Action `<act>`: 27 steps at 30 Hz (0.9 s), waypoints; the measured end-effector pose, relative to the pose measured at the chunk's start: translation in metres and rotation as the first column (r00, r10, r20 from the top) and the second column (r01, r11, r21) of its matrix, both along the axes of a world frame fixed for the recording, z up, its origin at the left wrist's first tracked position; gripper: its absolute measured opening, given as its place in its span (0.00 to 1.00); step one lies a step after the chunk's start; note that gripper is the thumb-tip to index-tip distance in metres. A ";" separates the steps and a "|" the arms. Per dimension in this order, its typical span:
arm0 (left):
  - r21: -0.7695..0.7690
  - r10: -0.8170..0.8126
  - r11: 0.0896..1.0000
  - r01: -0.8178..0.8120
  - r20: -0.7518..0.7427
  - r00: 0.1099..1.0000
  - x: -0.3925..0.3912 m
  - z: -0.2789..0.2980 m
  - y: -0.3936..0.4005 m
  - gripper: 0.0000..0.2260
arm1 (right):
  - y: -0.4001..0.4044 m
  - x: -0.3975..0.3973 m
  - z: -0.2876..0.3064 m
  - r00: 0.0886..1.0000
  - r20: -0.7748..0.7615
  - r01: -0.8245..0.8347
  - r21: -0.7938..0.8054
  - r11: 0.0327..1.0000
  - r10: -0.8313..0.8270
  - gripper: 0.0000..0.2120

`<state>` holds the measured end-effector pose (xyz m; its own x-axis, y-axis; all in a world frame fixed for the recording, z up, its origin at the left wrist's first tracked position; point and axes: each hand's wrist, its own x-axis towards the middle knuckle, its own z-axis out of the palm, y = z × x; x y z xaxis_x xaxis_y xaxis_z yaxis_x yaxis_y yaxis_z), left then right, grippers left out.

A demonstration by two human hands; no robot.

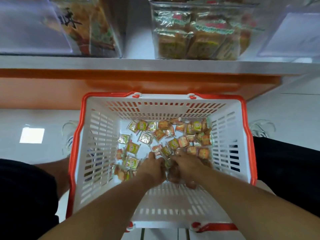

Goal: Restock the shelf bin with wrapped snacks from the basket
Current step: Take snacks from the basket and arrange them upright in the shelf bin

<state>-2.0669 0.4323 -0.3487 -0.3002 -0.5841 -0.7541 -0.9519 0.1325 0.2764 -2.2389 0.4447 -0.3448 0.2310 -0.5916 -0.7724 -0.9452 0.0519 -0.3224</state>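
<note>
Left grip: the left hand (153, 166) is down in the basket, fingers curled among the wrapped snacks; it seems to gather a few, though motion blur keeps me from telling whether it really holds any.
Right grip: the right hand (183, 168) sits just beside the left, nearly touching it, fingers curled over a bunch of clear-wrapped packets; the blur here too leaves it unclear whether they are clamped.
Wrapped snacks (173, 135): small square packets, yellow-green and orange-red, scattered loose over the basket floor, thickest toward the far and right parts, with a few along the left.
Basket (103, 135): white slotted plastic with an orange-red rim, standing on the floor between the person's legs, which are clad in black.
Handles: orange-red, folded down along the rim.
Shelf (155, 66): a white board with an orange front edge, above and beyond the basket.
Shelf bin (199, 32): clear plastic, on the shelf straight beyond the basket, partly filled with the same kind of packets.
Left bin (78, 26): another clear container on the shelf, holding larger printed bags.
Right bin (294, 32): a clear container at the shelf's right end; contents unclear.
Floor (31, 122): glossy white tile with a bright square reflection at left.
</note>
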 end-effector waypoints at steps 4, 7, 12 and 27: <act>0.075 0.213 0.975 -0.210 -0.042 0.976 0.000 0.011 -0.011 0.11 | -0.008 -0.001 0.004 0.994 0.022 0.103 0.084 0.991 -0.106 0.15; 0.189 0.427 0.893 -0.408 -0.072 0.901 0.005 0.025 -0.024 0.08 | -0.014 0.000 0.018 0.988 0.046 0.145 0.059 0.988 -0.148 0.08; 0.355 0.573 0.794 -0.494 -0.166 0.802 0.017 0.074 -0.063 0.12 | -0.066 0.001 0.092 0.994 0.053 -0.091 -0.006 0.996 0.091 0.17; 0.634 0.664 0.732 -0.249 -0.583 0.469 0.011 0.338 -0.124 0.15 | -0.109 -0.009 0.390 0.374 0.898 0.588 -0.038 0.808 -0.230 0.25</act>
